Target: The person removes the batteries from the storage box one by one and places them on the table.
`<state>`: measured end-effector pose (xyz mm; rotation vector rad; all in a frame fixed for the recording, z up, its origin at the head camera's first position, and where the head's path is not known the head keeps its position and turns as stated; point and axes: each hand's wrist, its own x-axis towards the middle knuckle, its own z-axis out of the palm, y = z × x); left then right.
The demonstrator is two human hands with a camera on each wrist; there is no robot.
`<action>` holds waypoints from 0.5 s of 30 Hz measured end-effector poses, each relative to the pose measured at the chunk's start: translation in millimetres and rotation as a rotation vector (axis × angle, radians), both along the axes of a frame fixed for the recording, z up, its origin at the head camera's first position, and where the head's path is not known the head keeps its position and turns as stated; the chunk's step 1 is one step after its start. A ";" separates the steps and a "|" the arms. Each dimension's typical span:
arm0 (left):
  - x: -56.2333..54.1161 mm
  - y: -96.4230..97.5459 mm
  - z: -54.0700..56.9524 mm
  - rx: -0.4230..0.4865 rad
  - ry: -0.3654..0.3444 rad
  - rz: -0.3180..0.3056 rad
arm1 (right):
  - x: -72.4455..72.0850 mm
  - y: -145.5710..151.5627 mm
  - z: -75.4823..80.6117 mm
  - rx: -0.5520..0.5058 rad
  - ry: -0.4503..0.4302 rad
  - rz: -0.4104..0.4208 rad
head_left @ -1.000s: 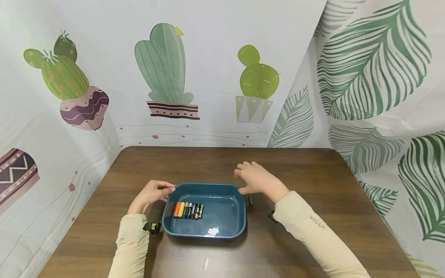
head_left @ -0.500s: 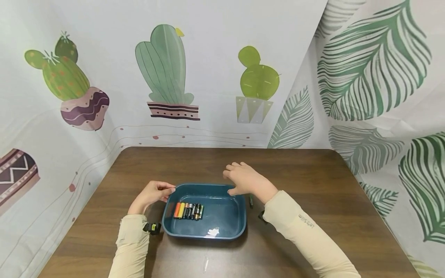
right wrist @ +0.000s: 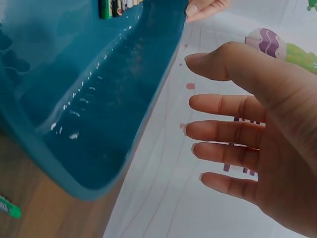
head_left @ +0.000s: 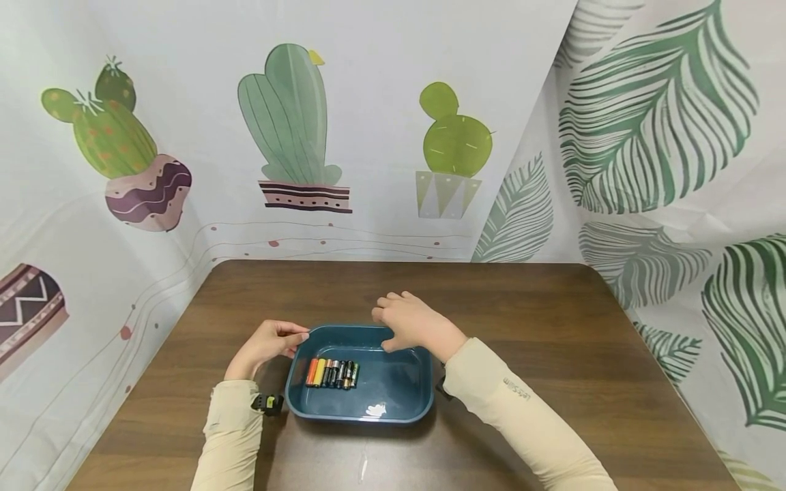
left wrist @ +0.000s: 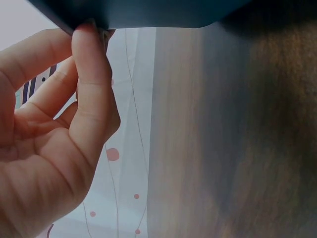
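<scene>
A blue rectangular plastic basin (head_left: 393, 382) stands on the table, with a row of several batteries (head_left: 321, 373) along the left part of its floor. At its far left corner my left hand (head_left: 267, 344) pinches the rim between thumb and fingers. In the left wrist view that hand (left wrist: 54, 124) has its fingertips up against the basin's wall (left wrist: 158, 15). My right hand (head_left: 413, 322) hovers over the far right part of the rim, holding nothing. The right wrist view has its fingers (right wrist: 223, 131) spread beside the long rim.
One green cylinder, likely a battery (right wrist: 10, 207), lies on the table outside the basin, hidden in the head view. The brown wooden table (head_left: 528, 307) ends at a printed cloth backdrop (head_left: 381, 136). Each wrist carries a small black camera (head_left: 268, 402).
My right hand has moved left along the basin's far edge, from its right corner inward. The green cylinder at the right has gone behind the right arm. My left hand stays put.
</scene>
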<state>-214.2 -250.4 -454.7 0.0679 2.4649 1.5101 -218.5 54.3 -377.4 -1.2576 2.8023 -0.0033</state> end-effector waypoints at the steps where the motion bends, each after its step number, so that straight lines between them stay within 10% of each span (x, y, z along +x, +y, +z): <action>1: -0.2 -0.3 -0.2 0.001 -0.002 0.001 | 0.1 -1.8 -1.0 0.002 -0.002 0.003; 15: 0.2 -0.5 0.6 0.006 -0.004 -0.018 | 1.8 -26.7 -10.5 0.066 -0.017 0.025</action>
